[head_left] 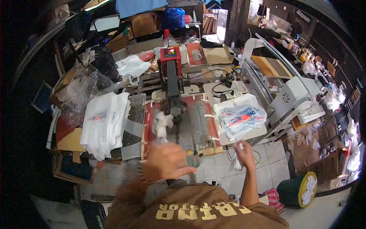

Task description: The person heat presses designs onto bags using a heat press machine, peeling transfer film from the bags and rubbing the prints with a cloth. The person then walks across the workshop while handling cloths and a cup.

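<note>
My left hand [167, 162] is smeared by motion in front of the heat press. Beside its thumb is the greenish grip [193, 161] of the press lever; whether they touch I cannot tell. My right hand [244, 153] is closed on a crumpled white strip [236, 164] that hangs below the fingers. The heat press has a red control box [170, 54] with a lit display and a dark arm [174, 82] over a red-edged bed [150, 114]. A white cloth bundle [163, 121] is tied near its middle.
A stack of printed white bags [105, 124] lies at the left. More printed bags [244, 116] rest on a pale board [253, 134] at the right. Beyond stands a grey machine [291, 97]. Cables [225, 86] and a white mug [196, 55] sit behind; a green bin [295, 191] stands lower right.
</note>
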The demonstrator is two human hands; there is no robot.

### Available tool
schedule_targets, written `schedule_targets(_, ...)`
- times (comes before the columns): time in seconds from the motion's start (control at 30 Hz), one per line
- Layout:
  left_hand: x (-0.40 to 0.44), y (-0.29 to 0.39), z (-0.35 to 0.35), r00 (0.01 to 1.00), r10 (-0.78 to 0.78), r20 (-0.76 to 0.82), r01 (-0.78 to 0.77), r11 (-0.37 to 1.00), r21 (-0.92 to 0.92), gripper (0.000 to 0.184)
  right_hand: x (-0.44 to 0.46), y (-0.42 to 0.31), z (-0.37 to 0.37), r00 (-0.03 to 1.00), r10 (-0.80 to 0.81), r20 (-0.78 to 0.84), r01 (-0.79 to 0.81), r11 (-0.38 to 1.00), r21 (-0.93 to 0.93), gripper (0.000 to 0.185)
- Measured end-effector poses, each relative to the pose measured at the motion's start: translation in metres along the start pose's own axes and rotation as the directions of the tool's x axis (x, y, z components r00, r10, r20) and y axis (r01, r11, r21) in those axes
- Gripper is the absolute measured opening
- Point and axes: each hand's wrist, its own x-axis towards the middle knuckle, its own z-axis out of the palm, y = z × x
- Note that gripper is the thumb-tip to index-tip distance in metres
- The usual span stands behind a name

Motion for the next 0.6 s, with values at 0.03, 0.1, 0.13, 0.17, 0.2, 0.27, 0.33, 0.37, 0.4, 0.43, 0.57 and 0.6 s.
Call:
schedule_targets(0.03,-0.008,-0.009,0.035,0.993,-0.100,0.064,0.105,0.991,-0.080,0.043,-0.002,-0.052,-0.023,0.999,-0.030,-0.019,0.033,0.990,0.135,0.036)
schedule_targets(0.1,-0.018,-0.009,0.057,0.988,-0.155,0.017,0.156,0.984,-0.081,0.043,-0.008,-0.138,-0.023,0.979,-0.194,0.059,0.178,0.960,0.215,0.032)
schedule_targets(0.13,-0.022,-0.011,0.062,0.979,-0.202,-0.025,0.200,0.977,-0.073,0.043,-0.019,-0.166,-0.007,0.951,-0.275,0.144,0.230,0.936,0.267,0.032)
schedule_targets(0.17,-0.027,-0.013,0.066,0.979,-0.200,-0.030,0.198,0.978,-0.071,0.043,-0.026,-0.190,0.015,0.907,-0.356,0.224,0.276,0.906,0.321,0.032)
schedule_targets(0.2,-0.034,-0.013,0.072,0.970,-0.227,-0.089,0.224,0.974,-0.043,0.042,-0.033,-0.206,0.042,0.782,-0.596,0.181,0.516,0.783,0.348,0.027)
schedule_targets(0.27,-0.050,-0.026,0.089,0.907,-0.388,-0.162,0.340,0.904,-0.258,0.039,-0.049,-0.228,0.080,0.562,-0.812,0.159,0.771,0.584,0.254,0.025)
schedule_targets(0.33,-0.053,-0.029,0.089,0.925,-0.360,-0.118,0.346,0.929,-0.129,0.038,-0.060,-0.224,0.097,0.528,-0.828,0.188,0.820,0.555,0.142,0.026)
schedule_targets(0.37,-0.053,-0.028,0.090,0.936,-0.348,-0.057,0.348,0.937,-0.012,0.038,-0.057,-0.211,0.105,0.587,-0.797,0.145,0.778,0.604,0.171,0.024)
schedule_targets(0.4,-0.053,-0.032,0.102,0.898,-0.441,0.004,0.441,0.898,0.003,0.038,-0.056,-0.201,0.112,0.647,-0.756,0.104,0.730,0.653,0.204,0.023)
schedule_targets(0.43,-0.057,-0.035,0.112,0.897,-0.443,0.004,0.443,0.897,0.003,0.038,-0.058,-0.194,0.119,0.646,-0.756,0.105,0.729,0.653,0.205,0.023)
schedule_targets(0.57,-0.051,-0.046,0.105,0.930,-0.268,-0.252,0.262,0.963,-0.055,0.035,-0.054,-0.185,0.127,0.748,-0.664,-0.012,0.624,0.696,0.355,0.022)
schedule_targets(0.6,-0.049,-0.056,0.091,0.951,-0.267,-0.154,0.219,0.938,-0.270,0.030,-0.056,-0.184,0.126,0.775,-0.632,-0.028,0.588,0.703,0.400,0.022)
